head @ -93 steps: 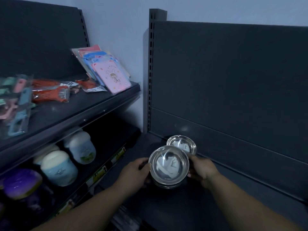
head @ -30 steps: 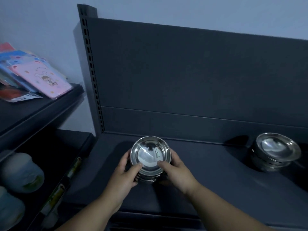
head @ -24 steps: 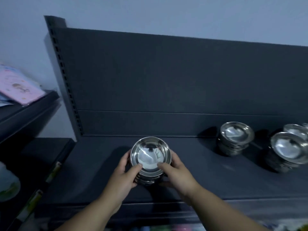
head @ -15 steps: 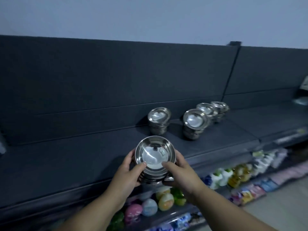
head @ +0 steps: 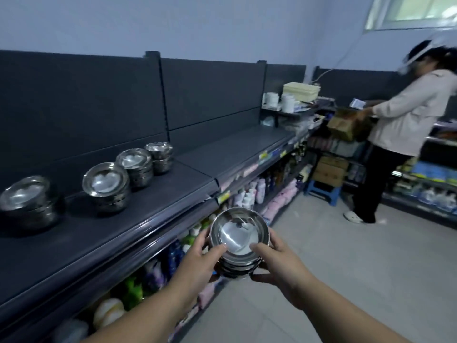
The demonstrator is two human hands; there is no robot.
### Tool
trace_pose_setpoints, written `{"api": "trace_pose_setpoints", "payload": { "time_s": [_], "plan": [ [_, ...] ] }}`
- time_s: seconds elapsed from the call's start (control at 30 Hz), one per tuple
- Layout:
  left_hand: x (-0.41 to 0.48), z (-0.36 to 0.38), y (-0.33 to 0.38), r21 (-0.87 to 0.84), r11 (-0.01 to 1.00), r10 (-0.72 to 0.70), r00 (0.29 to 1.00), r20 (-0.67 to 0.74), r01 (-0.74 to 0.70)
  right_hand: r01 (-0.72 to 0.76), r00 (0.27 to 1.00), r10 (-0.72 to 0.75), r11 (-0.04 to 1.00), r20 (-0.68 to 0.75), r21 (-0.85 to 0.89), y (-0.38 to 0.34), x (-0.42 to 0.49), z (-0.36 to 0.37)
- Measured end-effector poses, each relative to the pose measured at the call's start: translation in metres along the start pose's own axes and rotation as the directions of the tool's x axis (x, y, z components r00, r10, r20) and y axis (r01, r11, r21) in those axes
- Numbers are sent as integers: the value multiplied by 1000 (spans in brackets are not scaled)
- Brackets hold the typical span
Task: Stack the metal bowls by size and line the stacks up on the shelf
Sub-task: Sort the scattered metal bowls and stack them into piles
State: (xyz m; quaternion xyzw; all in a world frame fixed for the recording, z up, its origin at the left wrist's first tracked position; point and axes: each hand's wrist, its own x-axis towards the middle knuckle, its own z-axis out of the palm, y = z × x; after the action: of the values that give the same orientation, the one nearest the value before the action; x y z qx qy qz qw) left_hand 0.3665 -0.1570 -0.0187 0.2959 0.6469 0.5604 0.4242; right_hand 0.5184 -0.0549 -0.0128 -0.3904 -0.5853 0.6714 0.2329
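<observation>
Left hand [head: 197,266] and right hand [head: 282,268] part-hide the bowl stack [head: 238,232]; lower-shelf bottles [head: 158,274] are blurred

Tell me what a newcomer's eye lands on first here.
The shiny stack of metal bowls gripped between the left hand and right hand, low centre. Next, four more bowl stacks lined along the dark shelf at left, and a person in a pale top standing at far right.
</observation>
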Motion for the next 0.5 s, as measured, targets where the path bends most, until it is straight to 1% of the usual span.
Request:
{"api": "trace_pose_setpoints", "payload": {
  "time_s": [0.07, 0.13, 0.2, 0.33, 0.43, 0.5],
  "plan": [
    [22, 20, 0, 10, 1000, -17, 998, 60, 17, -14, 998, 15, 1000, -54, 17, 3, 8, -23],
    [43, 39, 6, 36, 999, 1, 994, 109, -5, -30, 995, 33, 999, -99, 26, 7, 25, -42],
    [74, 51, 8, 21, 1000, 4, 988, 157, -8, -41, 990, 45, 999, -134, 33, 7, 47, -57],
    [151, 63, 15, 23, 999, -29, 979, 202, 25, -47, 977, 54, 998, -208, 38, -3, 110, -79],
    [221, 64, 28, 15, 1000, -10, 976, 217, 7, -44, 970, 53, 998, -238, 44, -20, 169, -88],
    [252, 64, 42, 9, 1000, -8, 971, 238, 6, -44, 968, 53, 998, -245, 41, -35, 196, -90]
  ]
}}
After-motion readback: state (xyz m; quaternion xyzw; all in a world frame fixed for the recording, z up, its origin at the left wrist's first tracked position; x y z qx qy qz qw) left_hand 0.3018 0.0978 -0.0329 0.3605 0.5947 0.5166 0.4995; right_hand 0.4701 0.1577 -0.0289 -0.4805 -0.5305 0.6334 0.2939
